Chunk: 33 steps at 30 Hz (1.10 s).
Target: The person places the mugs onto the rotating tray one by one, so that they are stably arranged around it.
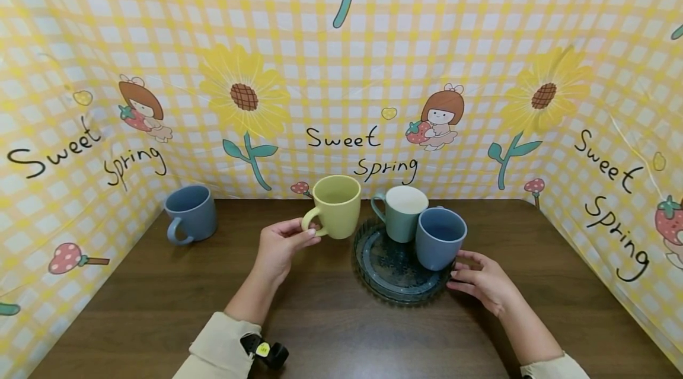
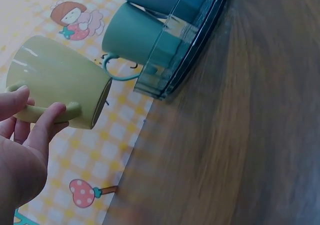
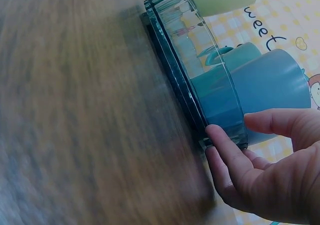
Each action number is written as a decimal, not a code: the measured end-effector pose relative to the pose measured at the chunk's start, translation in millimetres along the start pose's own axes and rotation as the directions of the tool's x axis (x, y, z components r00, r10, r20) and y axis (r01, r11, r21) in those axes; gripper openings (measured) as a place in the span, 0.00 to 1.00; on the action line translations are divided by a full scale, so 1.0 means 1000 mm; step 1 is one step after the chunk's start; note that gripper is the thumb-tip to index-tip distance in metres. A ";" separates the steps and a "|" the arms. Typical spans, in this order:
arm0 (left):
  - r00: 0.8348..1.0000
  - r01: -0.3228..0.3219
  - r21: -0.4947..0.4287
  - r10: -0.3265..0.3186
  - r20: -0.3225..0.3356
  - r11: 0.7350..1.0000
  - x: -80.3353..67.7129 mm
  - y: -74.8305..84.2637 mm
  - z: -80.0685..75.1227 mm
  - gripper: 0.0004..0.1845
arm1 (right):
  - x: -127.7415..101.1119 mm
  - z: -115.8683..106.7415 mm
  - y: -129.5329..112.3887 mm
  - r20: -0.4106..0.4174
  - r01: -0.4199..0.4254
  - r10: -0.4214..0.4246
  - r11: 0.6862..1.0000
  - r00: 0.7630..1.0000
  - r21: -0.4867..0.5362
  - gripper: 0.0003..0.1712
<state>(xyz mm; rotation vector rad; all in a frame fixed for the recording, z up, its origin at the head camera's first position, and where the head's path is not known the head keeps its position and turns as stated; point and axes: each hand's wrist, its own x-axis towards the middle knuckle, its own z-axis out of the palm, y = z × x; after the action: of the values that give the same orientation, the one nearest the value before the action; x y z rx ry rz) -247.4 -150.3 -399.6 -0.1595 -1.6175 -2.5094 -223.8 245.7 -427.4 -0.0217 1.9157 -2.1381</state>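
My left hand (image 1: 283, 245) grips a yellow-green mug (image 1: 341, 213) by its handle and holds it upright above the table, left of a round clear glass tray (image 1: 389, 295). In the left wrist view, wall cloth shows between the base of this mug (image 2: 60, 80) and the tabletop. On the tray stand a green mug (image 1: 402, 219) with a pale inside and a blue mug (image 1: 440, 242), close together. My right hand (image 1: 485, 281) holds the tray's right edge; in the right wrist view, the thumb is at the rim and fingertips (image 3: 214, 131) are near the base.
Another blue mug (image 1: 192, 216) stands at the back left of the brown wooden table (image 1: 341, 337), its handle toward the front. Yellow checked cloth (image 1: 341, 70) with printed flowers and figures encloses the table at the back and both sides.
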 end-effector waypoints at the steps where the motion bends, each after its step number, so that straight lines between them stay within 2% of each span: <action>1: 1.000 0.002 0.002 -0.002 0.004 1.000 0.000 0.000 0.002 0.10 | 0.000 0.000 0.000 -0.001 0.000 0.000 1.000 1.000 -0.001 0.41; 12: 1.000 0.013 0.021 -0.013 0.016 1.000 0.001 -0.012 0.020 0.10 | 0.000 0.000 -0.001 0.001 -0.004 0.004 1.000 1.000 -0.010 0.41; 17: 0.999 0.036 0.034 -0.036 0.011 0.999 0.002 -0.021 0.027 0.17 | 0.000 -0.001 -0.001 0.004 -0.005 0.005 1.000 1.000 -0.011 0.40; 33: 0.997 0.067 0.064 -0.069 0.037 0.996 -0.004 -0.036 0.046 0.16 | -0.001 0.001 -0.001 -0.001 -0.010 0.010 1.000 1.000 -0.005 0.40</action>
<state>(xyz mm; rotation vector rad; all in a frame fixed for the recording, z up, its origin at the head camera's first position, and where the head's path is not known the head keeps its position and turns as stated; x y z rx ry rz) -250.2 -93.1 -413.6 -0.1497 -1.7431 -2.5164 -223.0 245.3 -425.8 -0.0118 1.9174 -2.1278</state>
